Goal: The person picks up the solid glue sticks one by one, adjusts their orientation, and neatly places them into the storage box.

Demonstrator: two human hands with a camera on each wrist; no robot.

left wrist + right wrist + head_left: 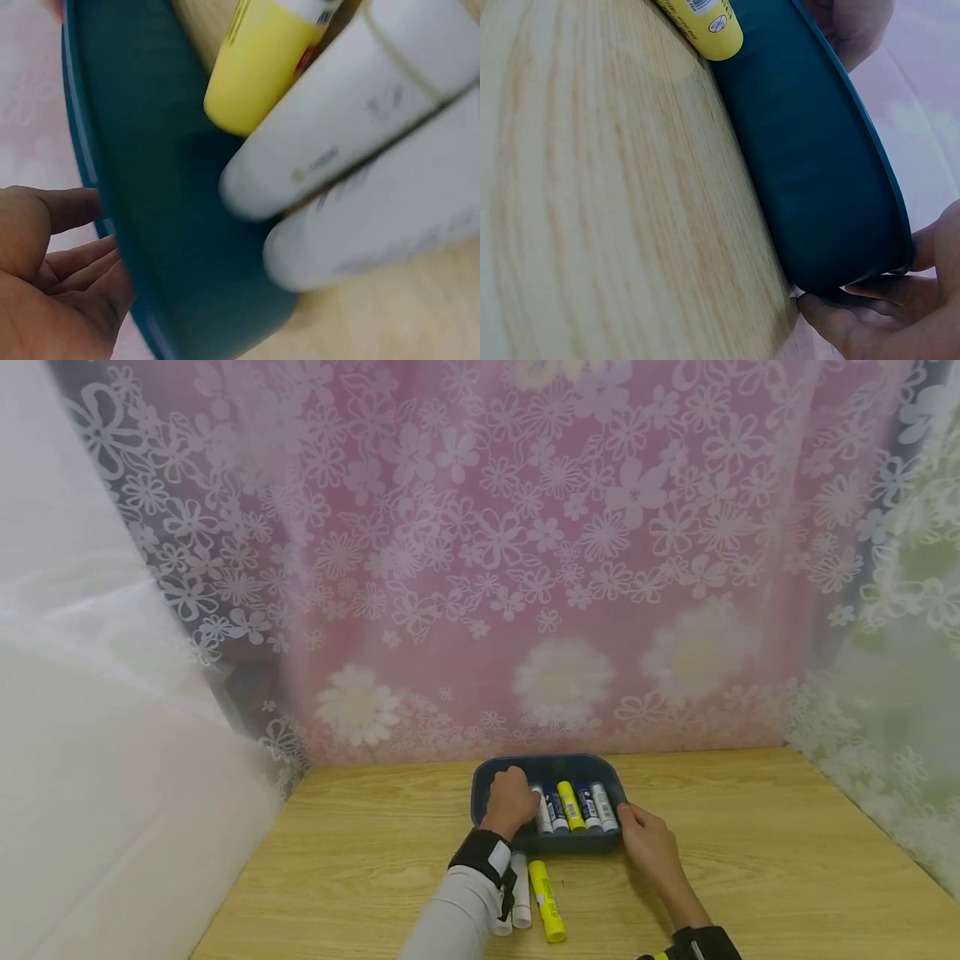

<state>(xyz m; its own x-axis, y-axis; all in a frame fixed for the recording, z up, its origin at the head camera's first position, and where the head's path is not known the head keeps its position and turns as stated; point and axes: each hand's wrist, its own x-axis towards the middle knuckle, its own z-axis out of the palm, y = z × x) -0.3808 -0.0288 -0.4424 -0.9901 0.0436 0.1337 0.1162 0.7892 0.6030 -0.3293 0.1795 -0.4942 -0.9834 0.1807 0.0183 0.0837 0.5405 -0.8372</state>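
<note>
A dark teal tray (581, 843) stands on the table with several glue sticks (571, 806) side by side in it, white, blue-and-white and yellow. My left hand (512, 797) reaches over the front rim into its left part. The rim hides those fingertips in the left wrist view, so whether they hold anything does not show. At the front right corner my right hand (651, 843) grips the tray, thumb at the rim and fingers against the outside. In front of the tray lie a yellow glue stick (547, 902) and two white glue sticks (337, 127), partly behind my left wrist.
The wood-grain table (360, 843) extends to both sides of the tray. Behind it hangs a pink flowered curtain (450, 635). Pale sheeting (112, 735) closes off the left side, and a green-and-white flowered sheet (885, 693) the right.
</note>
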